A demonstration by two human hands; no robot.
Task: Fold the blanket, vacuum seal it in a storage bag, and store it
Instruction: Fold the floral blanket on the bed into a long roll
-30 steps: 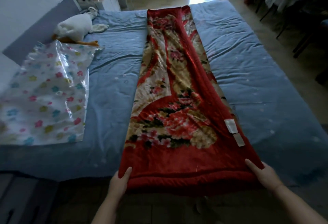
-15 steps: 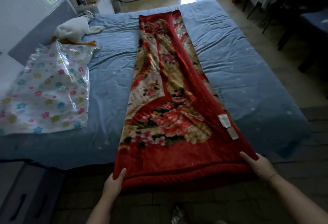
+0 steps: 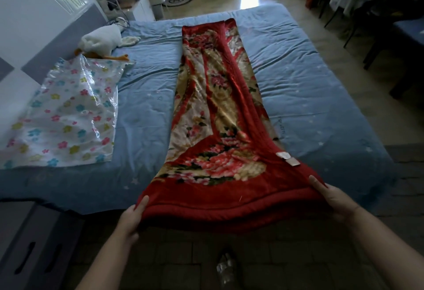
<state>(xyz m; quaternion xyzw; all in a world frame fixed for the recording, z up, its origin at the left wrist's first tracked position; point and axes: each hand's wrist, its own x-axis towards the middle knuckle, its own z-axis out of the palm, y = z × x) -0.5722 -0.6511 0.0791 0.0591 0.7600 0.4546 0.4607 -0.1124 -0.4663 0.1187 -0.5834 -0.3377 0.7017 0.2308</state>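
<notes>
Judging from the head view, the folding is only partly done. The blanket (image 3: 215,115) is already narrowed into a long red floral strip that runs down the middle of the bed (image 3: 309,87), from near the far edge to the near edge, where its end overhangs. It has not yet been folded along its length. The left hand (image 3: 132,217) is closed on the near left corner of the strip, thumb on top and fingers tucked underneath. The right hand (image 3: 332,199) is closed on the near right corner in the same way. Two white care labels (image 3: 288,158) lie on the strip's right edge, just beyond the right hand.

The storage bag (image 3: 66,117), clear plastic with coloured flowers, lies flat and unfilled near the bed's left edge, well apart from the blanket. A plush duck (image 3: 103,39) rests at the far left corner, just beyond the bag. So bagging, sealing and storing all remain, as does, I judge, folding the strip end to end.

Compared with half a second ago, the near end of the blanket is raised off the bed's edge and spread wider between the hands, which have lifted and closed more firmly on the corners. The rest of the strip, the bag and the duck lie as they did.
</notes>
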